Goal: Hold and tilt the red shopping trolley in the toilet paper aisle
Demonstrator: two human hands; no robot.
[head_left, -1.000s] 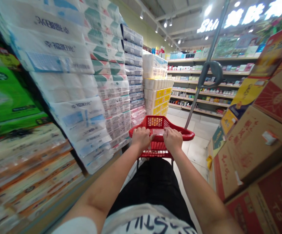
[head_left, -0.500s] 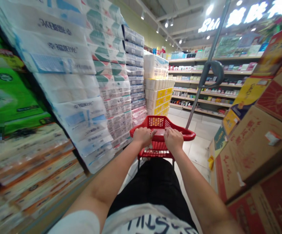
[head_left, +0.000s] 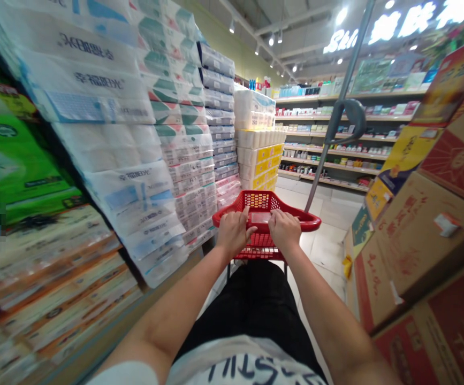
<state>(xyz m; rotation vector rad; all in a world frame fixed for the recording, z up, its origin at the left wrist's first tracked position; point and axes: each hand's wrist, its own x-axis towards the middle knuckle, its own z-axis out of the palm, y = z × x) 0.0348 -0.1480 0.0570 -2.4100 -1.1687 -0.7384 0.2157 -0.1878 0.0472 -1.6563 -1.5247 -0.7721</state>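
A red plastic shopping cart [head_left: 256, 199] with a lattice basket stands in front of my legs. Both hands rest on its red handle [head_left: 260, 217]. My left hand [head_left: 233, 231] lies over the left part of the bar, fingers loosely over it, index finger raised and thumb sticking out to the right. My right hand [head_left: 285, 230] is wrapped round the bar just right of the middle, and its fingertips are partly hidden. A grey pole [head_left: 323, 160] with a grey looped piece [head_left: 350, 122] rises at the cart's right side.
Tall stacks of wrapped toilet paper [head_left: 127, 176] and green packs [head_left: 10, 155] line the left. Cardboard boxes [head_left: 412, 235] are piled on the right. Pale floor tiles [head_left: 328, 235] run between them to shelves of small goods [head_left: 336, 139] at the back.
My left hand has loosened on the handle: its index finger has lifted and its wrist has shifted slightly left. My right hand keeps its grip. The view has shifted a little.
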